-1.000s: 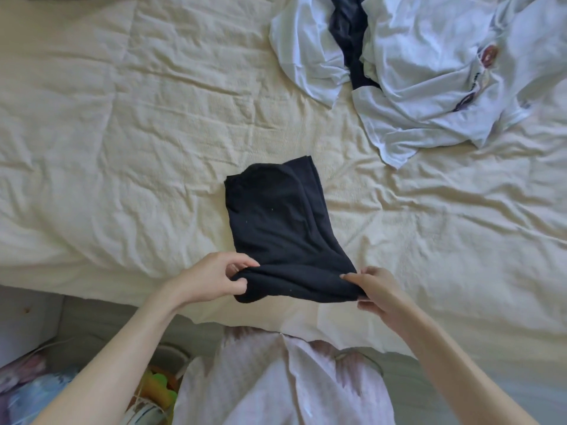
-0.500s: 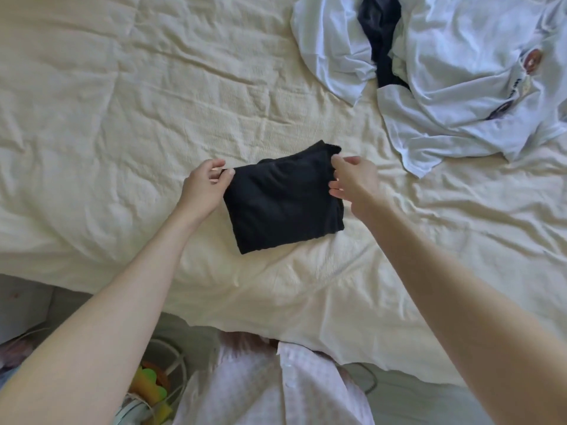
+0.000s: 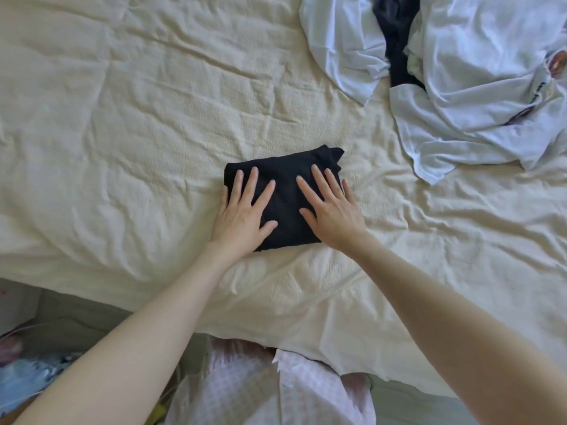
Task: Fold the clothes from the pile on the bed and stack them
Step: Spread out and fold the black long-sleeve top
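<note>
**A:** so where's this at? I see a small black folded fabric garment (image 3: pixel 288 207) lying flat in the middle of the cream, wrinkled bedspread (image 3: pixel 129 142).

**B:** yep, folded into a compact rectangle. Left hand (image 3: pixel 242 216) and right hand (image 3: pixel 331 213) are both lying flat on top of it, fingers straight and spread, palms down. No grip on anything, they're just pressing it flat. One corner of the fabric pokes out a bit at about 1 o'clock on the bundle.

**A:** so that one's done?

**B:** looks done to me, I'd guess this is the final smoothing. But I don't see any stack of folded stuff in view, so this might be the first piece, the base of the stack.

**A:** and what's left?

**B:** plenty. Up at 1–2 o'clock from the black bundle, well apart from it, there's the rumpled pile of white cotton shirts (image 3: pixel 478 87) with a dark crumpled garment (image 3: pixel 399 41) tucked in between them. All of it unfolded. Early days, I'd say.
</note>
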Available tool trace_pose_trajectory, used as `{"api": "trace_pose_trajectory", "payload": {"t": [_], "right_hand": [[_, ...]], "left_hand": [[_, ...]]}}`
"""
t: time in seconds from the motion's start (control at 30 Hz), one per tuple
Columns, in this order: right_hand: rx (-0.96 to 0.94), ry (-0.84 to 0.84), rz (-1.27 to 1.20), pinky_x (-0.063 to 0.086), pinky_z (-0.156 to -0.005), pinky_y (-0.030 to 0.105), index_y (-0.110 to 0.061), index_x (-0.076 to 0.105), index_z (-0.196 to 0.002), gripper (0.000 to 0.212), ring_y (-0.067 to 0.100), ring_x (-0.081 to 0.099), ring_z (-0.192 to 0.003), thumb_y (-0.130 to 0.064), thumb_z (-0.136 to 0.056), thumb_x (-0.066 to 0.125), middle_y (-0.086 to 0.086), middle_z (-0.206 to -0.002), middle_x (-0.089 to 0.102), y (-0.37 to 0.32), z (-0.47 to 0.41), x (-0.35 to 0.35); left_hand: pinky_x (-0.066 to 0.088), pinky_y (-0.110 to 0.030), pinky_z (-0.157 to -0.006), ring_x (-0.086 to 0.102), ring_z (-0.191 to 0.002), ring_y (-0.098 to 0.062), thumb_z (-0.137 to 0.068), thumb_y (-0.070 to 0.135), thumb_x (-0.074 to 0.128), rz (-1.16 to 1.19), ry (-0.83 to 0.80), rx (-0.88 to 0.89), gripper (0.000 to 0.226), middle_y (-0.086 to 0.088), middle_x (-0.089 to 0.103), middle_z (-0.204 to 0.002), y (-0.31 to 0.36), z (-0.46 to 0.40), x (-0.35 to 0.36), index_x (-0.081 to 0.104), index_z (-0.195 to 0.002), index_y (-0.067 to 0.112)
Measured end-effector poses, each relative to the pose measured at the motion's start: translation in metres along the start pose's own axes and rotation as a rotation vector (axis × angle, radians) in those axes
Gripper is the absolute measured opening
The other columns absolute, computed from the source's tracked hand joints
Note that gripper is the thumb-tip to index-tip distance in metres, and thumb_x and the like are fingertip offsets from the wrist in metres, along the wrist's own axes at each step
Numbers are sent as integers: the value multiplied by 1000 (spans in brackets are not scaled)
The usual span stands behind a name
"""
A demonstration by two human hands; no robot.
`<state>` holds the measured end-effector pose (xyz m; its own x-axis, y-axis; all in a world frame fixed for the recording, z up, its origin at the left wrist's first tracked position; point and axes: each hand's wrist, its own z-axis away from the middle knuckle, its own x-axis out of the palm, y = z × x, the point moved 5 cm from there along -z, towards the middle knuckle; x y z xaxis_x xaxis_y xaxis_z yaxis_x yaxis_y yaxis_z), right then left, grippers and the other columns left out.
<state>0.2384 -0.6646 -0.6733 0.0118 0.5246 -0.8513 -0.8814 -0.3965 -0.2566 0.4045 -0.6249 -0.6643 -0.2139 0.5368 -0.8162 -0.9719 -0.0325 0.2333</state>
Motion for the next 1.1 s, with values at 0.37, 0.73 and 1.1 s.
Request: {"api": "trace_pose_trajectory", "payload": {"t": [0.37,0.73,1.1], "right_hand": [[800,-72,-1151,47,-76,29,-9,59,-89,51,18,59,-87,-58,-80,61,1,-90,62,43,-1,-17],[782,-333,-1446,53,-73,36,-14,63,-105,18,20,61,-101,-19,-88,65,1,-116,63,50,0,-19],[743,-297,-1540,56,-70,36,-16,65,-111,22,20,66,-98,-16,-89,63,3,-110,68,27,112,-77]], "left_hand": [[48,-31,-89,58,-107,-18,-93,37,55,1184,182,-724,49,-2,55,-129,-51,20,-3,43,-134,13],[52,-36,-74,62,-99,-16,-95,29,55,1519,33,-651,29,4,62,-115,-44,9,-10,49,-123,24],[53,-35,-75,67,-96,-19,-86,34,65,1509,10,-453,28,3,70,-106,-17,94,-72,60,-113,28]]}}
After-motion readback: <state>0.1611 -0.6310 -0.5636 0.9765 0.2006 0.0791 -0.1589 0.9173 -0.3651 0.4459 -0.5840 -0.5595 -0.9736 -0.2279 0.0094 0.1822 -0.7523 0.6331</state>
